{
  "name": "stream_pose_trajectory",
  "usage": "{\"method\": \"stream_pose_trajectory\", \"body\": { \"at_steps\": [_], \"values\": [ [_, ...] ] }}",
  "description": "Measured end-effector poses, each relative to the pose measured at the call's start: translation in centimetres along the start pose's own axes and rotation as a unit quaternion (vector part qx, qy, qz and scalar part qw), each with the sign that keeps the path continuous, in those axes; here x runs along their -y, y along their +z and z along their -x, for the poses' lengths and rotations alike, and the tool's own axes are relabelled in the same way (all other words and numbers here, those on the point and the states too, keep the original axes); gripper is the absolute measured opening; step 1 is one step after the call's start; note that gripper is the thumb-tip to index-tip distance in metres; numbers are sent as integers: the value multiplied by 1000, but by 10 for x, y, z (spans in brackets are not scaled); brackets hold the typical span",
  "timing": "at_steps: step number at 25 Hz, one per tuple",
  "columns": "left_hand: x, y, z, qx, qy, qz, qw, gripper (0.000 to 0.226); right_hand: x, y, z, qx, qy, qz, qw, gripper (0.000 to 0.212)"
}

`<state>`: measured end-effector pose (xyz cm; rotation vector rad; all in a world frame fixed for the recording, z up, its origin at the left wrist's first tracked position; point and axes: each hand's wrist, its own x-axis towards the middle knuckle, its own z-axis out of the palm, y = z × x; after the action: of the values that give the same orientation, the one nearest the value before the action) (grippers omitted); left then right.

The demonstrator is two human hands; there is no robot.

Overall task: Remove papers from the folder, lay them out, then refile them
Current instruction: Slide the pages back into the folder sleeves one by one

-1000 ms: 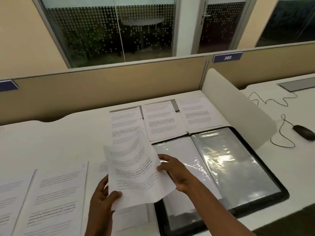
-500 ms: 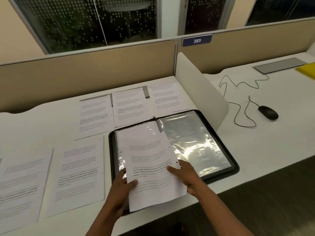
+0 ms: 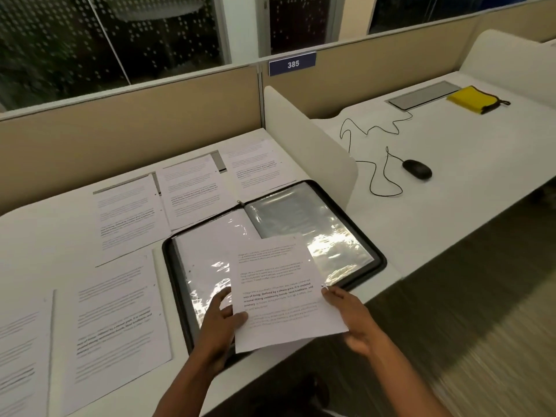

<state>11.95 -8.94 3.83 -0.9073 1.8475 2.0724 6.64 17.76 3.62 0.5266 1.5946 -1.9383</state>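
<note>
Your left hand (image 3: pixel 221 322) pinches the left edge of one printed paper (image 3: pixel 284 291), thumb on top. Your right hand (image 3: pixel 350 317) holds the right edge with its fingertips; how the fingers curl under the sheet, you cannot tell. The paper sits over the near part of the open black folder (image 3: pixel 365 240) on the white table (image 3: pixel 45 236). The folder's shiny plastic sleeves (image 3: pixel 301 219) face up. More papers (image 3: pixel 120 314) lie flat on the table to the left and behind the folder. A black mouse (image 3: pixel 416 169) lies far right.
</note>
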Motion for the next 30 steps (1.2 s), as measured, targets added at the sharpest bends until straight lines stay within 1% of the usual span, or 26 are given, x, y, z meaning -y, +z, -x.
{"method": "stream_pose_trajectory", "body": {
  "at_steps": [2, 4, 5, 7, 9, 10, 12, 14, 15, 16, 17, 18, 20, 22, 23, 25, 26, 27, 29, 30],
  "values": [
    [10, -7, 5, 27, -6, 1, 1000, 60, -22, 5, 16, -7, -12, -45, 999, 37],
    [15, 4, 0, 5, 13, 0, 1000, 60, -23, -4, 22, 15, -19, -80, 997, 42],
    [14, 11, 0, -3, 21, -8, 1000, 60, -21, -7, 24, 8, -19, -80, 997, 43],
    [17, 18, 3, -7, 38, -55, 998, 59, -28, -8, 24, -15, -18, -50, 998, 39],
    [24, 23, 4, 1, 58, -88, 994, 58, -40, -14, 24, -47, -17, -40, 998, 37],
    [26, 27, 7, 6, 64, -89, 994, 56, -44, -19, 25, -63, -14, -36, 997, 36],
    [25, 38, 13, 7, 88, -81, 993, 43, -43, -35, 28, -78, -15, -45, 996, 34],
    [21, 50, 17, -23, 144, -94, 985, 27, -39, -62, 35, -57, -20, -81, 995, 39],
    [21, 57, 15, -57, 189, -136, 971, 24, -38, -79, 40, -45, -22, -98, 994, 45],
    [19, 65, 12, -92, 234, -190, 949, 26, -37, -98, 44, -33, -22, -102, 994, 53],
    [19, 74, 5, -113, 276, -242, 923, 29, -36, -117, 49, -21, -19, -99, 995, 59],
    [17, 88, -5, -114, 302, -290, 901, 31, -33, -137, 56, -9, -13, -92, 996, 58],
    [9, 114, -25, -67, 321, -377, 866, 29, -25, -168, 69, 10, -3, -82, 997, 43],
    [-3, 139, -40, -18, 312, -461, 831, 18, -21, -193, 79, 28, 14, -67, 997, 40],
    [-5, 150, -46, -7, 308, -511, 802, 14, -19, -205, 83, 40, 20, -58, 997, 44],
    [-5, 163, -53, 4, 322, -621, 715, 12, -14, -223, 86, 61, 34, -34, 997, 62],
    [-4, 168, -55, 3, 334, -653, 680, 11, -12, -232, 86, 71, 41, -21, 996, 71],
    [-4, 170, -57, 2, 330, -652, 683, 12, -11, -240, 86, 82, 46, -11, 995, 76],
    [-1, 173, -58, -4, 318, -635, 704, 14, -10, -257, 84, 96, 50, 0, 994, 78],
    [0, 175, -57, -4, 313, -634, 707, 15, -10, -263, 83, 100, 51, 3, 994, 78]
  ]
}}
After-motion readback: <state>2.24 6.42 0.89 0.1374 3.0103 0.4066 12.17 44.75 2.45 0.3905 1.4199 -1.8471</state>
